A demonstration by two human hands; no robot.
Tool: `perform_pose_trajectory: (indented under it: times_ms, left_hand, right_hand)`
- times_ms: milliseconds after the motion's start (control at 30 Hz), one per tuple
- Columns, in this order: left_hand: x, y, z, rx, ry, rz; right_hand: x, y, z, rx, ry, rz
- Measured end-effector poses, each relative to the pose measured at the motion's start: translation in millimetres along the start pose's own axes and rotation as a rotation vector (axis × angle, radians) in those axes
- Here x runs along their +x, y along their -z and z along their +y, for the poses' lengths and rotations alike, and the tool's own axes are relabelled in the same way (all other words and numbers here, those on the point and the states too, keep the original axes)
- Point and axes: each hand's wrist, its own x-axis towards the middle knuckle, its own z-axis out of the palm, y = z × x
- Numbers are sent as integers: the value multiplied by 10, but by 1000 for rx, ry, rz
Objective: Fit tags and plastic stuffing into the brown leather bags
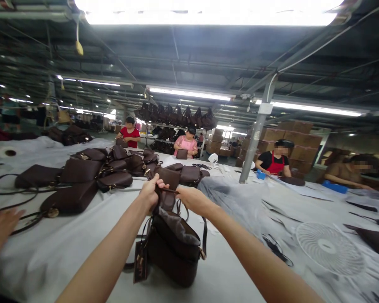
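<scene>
Brown bag [174, 251], open-topped, grey inside; left hand [151, 192], right hand [190, 199]: grip pinching strap [172, 191].

No words or numbers can be read here. The open brown bag [173, 254] has 1 dark tag [140, 267] hanging at its left side. The tag has pale marks on it, but they are too blurry to read. To the right of the bag, the white fan [328, 248] has 1 small oval badge [326, 245] in its middle, too blurry to read. Far behind the bag and to the right, 1 white panel [265, 108] sits on a pole [255, 145]. Any writing on it is too small to tell.
</scene>
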Motion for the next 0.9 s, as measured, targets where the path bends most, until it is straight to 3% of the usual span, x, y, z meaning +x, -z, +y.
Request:
perform_pose_trajectory:
  times_ms: [133, 233, 333, 500, 700, 800, 900]
  left_hand:
    - [60, 258, 335, 70, -43, 35]
    - [8, 236, 348, 205, -40, -25]
    - [-79, -3, 168, 371, 5, -165]
    - [-192, -343, -80, 656, 98, -411]
    - [-186, -321, -41, 870, 201, -493]
    - [-152, -301, -3, 945, 249, -528]
    - [-126, -328, 0, 1011, 286, -579]
  right_hand:
    - [-283, 5, 378, 95, -6, -17]
    - [-374, 42, 498, 80, -43, 37]
    - [-283, 138, 378, -8, -31, 108]
    - [-49, 271, 61, -147, -22, 93]
    - [7, 257, 57, -97, -90, 120]
    - [-37, 225, 92, -42, -101, 212]
    - [-102, 202, 46, -137, -65, 308]
